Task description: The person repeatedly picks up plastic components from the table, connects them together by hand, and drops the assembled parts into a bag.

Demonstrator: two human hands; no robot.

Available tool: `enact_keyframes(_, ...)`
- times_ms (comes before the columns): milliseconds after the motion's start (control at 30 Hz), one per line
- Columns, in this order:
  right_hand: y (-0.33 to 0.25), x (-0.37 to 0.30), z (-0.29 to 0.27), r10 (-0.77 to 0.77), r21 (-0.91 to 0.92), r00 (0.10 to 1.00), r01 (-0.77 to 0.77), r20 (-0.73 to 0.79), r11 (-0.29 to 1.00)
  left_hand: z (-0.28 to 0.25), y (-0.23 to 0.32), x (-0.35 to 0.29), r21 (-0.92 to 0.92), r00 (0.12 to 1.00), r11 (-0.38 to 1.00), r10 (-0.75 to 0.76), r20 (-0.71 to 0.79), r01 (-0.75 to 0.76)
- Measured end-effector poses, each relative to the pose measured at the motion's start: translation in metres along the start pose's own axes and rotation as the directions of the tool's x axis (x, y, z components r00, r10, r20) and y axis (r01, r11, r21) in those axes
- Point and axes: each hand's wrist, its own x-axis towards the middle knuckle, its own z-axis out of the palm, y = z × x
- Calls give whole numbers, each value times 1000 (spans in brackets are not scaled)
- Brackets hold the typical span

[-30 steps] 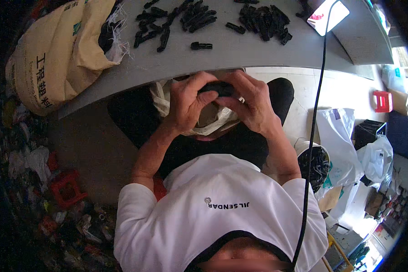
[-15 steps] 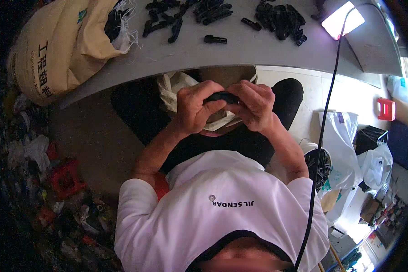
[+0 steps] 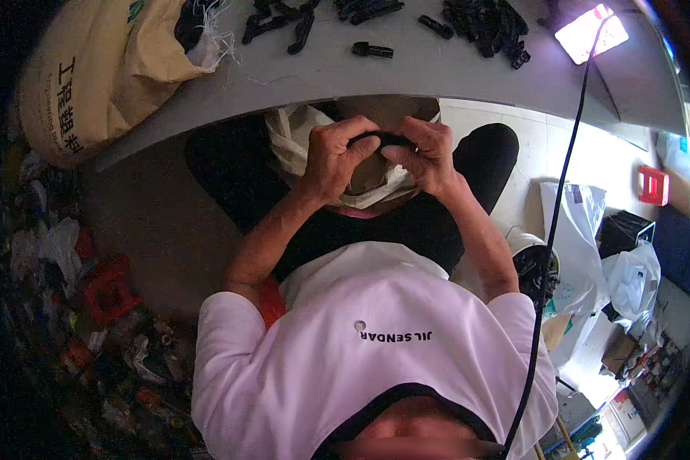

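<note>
Both of my hands grip one black plastic part (image 3: 389, 139) between them, over my lap and just off the table's near edge. My left hand (image 3: 334, 157) has its thumb and fingers closed on the left end. Around the other end my right hand (image 3: 429, 157) is closed, its thumb pressed against the near side. The fingers hide much of the part. Below the hands an open pale sack (image 3: 287, 146) sits between my knees. A similar black part (image 3: 372, 50) lies alone on the grey table (image 3: 322, 80), with several more in piles behind it.
A large tan paper sack (image 3: 92, 84) stands at the table's left. A lit screen (image 3: 590, 34) is at the back right, and a black cable (image 3: 563, 165) runs down past my right arm. Right of me are a bucket (image 3: 525, 245), plastic bags (image 3: 632, 280) and a red crate (image 3: 653, 185).
My hands have moved slightly up in the picture, and the grip on the black part has shifted, with the thumbs now nearer each other. The whole view has tilted a little.
</note>
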Motion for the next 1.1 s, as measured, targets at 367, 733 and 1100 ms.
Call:
enact_keyframes(367,9,5,11,138,-515,990,-101,34,851,-31,-6,15,517,925,848,282,-256,-115)
enact_keyframes(733,15,92,10,-99,-784,985,-50,-142,619,-59,-18,107,889,942,439,227,-249,130)
enact_keyframes(1100,13,68,-15,-33,-251,953,-46,-301,967,-47,-16,82,-206,922,978,-117,-368,42)
